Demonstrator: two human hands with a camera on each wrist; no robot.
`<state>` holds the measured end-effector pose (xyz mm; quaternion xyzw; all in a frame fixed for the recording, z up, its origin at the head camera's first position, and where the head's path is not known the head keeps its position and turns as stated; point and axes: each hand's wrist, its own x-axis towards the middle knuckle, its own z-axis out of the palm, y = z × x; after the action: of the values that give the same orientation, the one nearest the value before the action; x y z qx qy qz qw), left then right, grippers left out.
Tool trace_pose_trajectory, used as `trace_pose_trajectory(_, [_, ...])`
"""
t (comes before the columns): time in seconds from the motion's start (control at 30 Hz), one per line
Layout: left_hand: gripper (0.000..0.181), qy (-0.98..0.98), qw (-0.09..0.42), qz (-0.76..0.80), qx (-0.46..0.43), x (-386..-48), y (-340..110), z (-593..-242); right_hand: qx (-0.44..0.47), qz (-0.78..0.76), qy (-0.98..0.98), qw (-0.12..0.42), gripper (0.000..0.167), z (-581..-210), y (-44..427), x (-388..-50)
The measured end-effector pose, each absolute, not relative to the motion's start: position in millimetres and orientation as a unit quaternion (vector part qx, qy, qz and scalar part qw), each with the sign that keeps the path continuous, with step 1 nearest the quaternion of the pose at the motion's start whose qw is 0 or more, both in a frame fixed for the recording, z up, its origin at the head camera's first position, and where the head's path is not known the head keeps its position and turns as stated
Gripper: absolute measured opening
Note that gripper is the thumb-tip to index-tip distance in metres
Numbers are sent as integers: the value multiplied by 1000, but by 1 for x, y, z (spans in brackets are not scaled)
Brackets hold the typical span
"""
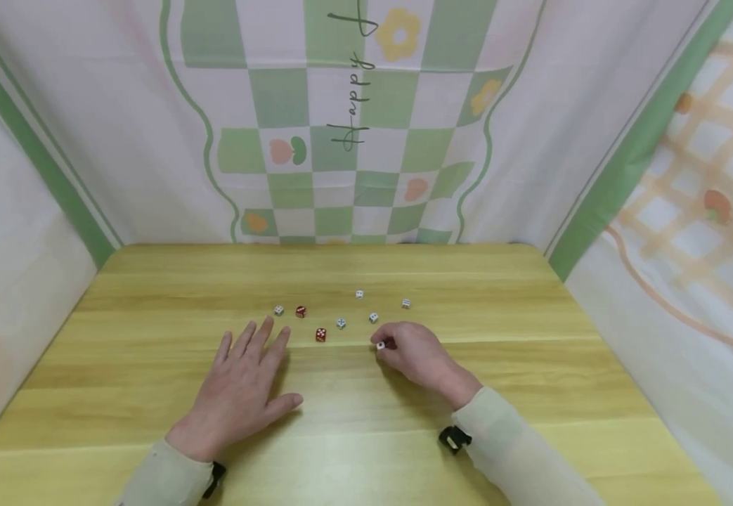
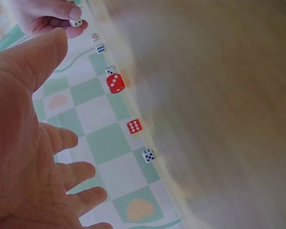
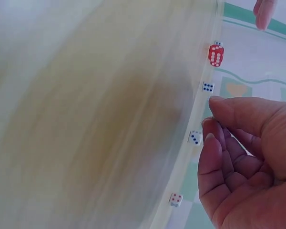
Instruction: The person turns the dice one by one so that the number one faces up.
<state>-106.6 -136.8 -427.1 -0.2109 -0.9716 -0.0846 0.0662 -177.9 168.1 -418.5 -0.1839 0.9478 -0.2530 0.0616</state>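
Note:
My right hand [image 1: 413, 353] pinches a white die [image 1: 380, 346] between thumb and forefinger, low over the table; the left wrist view shows this die [image 2: 76, 22] in its fingertips. In the right wrist view the fingers of that hand [image 3: 248, 157] curl inward and hide the die. My left hand [image 1: 239, 393] is spread palm down at the left, fingers straight, holding nothing. Just beyond its fingertips are a white die [image 1: 279, 310] and a red die [image 1: 301, 311]. Another red die [image 1: 320, 335] lies between the hands, with a white die [image 1: 341, 323] to its right.
Farther back on the wooden table [image 1: 151, 281] lie a white die [image 1: 359, 294] and another white die [image 1: 406, 303]. One more white die [image 1: 374, 318] is just beyond my right hand. A patterned cloth [image 1: 334, 190] hangs behind the table's far edge.

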Motion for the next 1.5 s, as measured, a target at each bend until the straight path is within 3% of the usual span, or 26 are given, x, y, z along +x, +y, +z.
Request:
trace_pose_trajectory(0.53, [101, -972, 69, -86, -208, -106, -141, -427, -169, -224, 959, 36, 21, -415, 201, -192])
trace_pose_trajectory(1.5, [99, -970, 64, -99, -211, -106, -141, -432, -142, -193, 970, 32, 12, -418, 243, -201])
